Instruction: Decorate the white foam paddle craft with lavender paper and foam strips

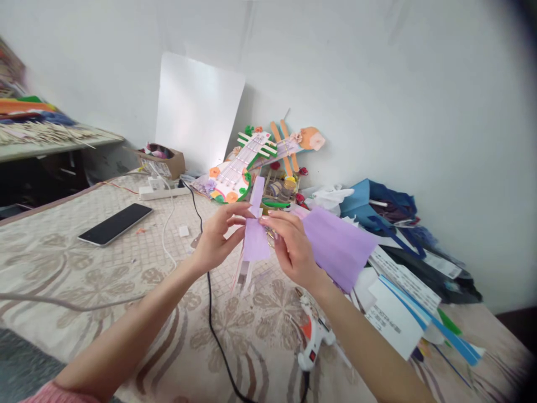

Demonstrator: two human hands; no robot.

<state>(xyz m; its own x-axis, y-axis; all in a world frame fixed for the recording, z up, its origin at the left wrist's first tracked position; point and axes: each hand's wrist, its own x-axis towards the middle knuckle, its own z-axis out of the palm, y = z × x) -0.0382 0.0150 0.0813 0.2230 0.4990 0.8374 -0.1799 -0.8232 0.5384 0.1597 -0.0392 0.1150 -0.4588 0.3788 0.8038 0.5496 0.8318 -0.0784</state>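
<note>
Between my two hands stands a strip of light purple crepe paper (pixel 257 240), held up over the table. My left hand (pixel 220 232) pinches it from the left side, thumb and fingers pressed to its middle. From the right, my right hand (pixel 291 240) grips the same strip with its fingertips. A narrower purple length sticks up above the fingers, and a wider part hangs below them. Pale thin strips show under the paper. A larger purple crepe paper sheet (pixel 339 243) lies right of my right hand. Below that hand rests a white glue gun (pixel 314 338).
A phone (pixel 115 224) and a white power strip (pixel 163 192) lie at left, with cables crossing the patterned tablecloth. Decorated paper instruments (pixel 241 168) lean by the wall. Papers (pixel 398 319) and a blue bag (pixel 356 204) crowd the right side. A cardboard box (pixel 170 165) stands behind.
</note>
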